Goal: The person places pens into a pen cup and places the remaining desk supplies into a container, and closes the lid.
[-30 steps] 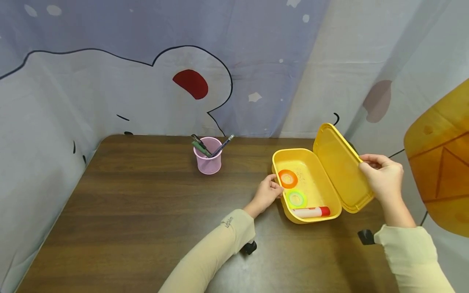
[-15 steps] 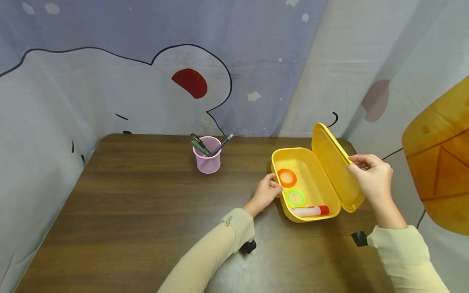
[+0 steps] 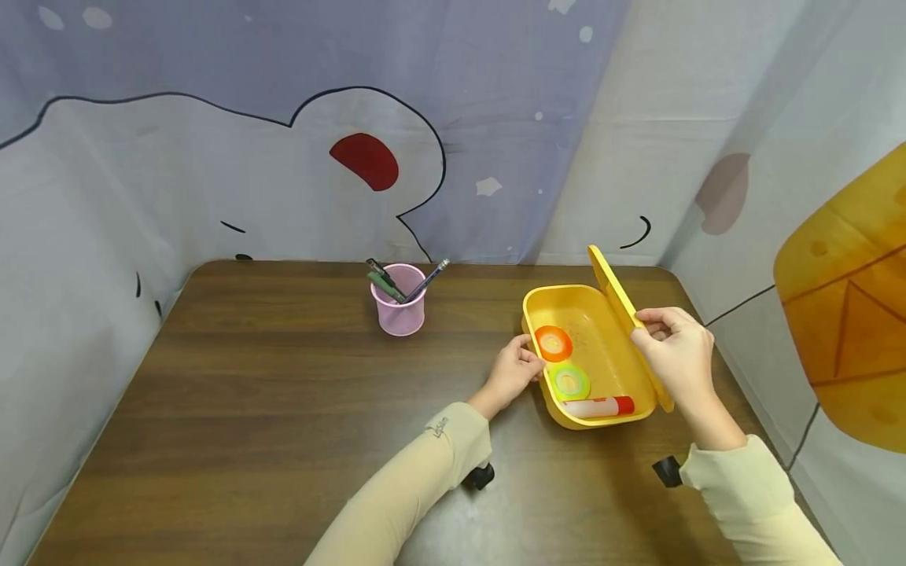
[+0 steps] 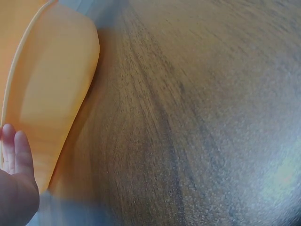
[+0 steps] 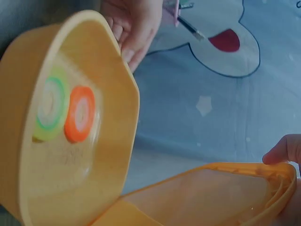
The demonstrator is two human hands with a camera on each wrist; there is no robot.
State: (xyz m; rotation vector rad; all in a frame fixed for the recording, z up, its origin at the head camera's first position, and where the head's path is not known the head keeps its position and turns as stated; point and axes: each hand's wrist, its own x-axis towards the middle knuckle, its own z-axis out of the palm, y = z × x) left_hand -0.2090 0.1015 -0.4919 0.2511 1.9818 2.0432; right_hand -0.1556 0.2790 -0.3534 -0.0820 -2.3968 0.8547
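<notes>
A yellow plastic box [image 3: 566,288] stands at the right of the table, its hinged lid [image 3: 614,295] raised and nearly upright. Lying in the box are an orange tape roll [image 3: 554,343], a yellow-green tape roll [image 3: 569,382] and a white glue stick [image 3: 598,407] with a red cap. My left hand [image 3: 511,371] holds the box's left wall, thumb at the rim; the left wrist view shows fingers [image 4: 23,153] against the outer side. With thumb and fingers, my right hand [image 3: 675,350] pinches the lid's free edge. The right wrist view shows the lid's inner face [image 5: 202,195].
A pink cup [image 3: 401,316] with a green pen [image 3: 385,286], a black pen and a pencil [image 3: 430,279] stands near the table's back edge. Brown wooden tabletop [image 3: 283,393] spreads to the left. A printed curtain [image 3: 510,141] hangs behind and at both sides.
My right hand has moved left with the lid, tilting it from leaning outward to nearly upright over the box's right side. The left hand has stayed on the box's wall.
</notes>
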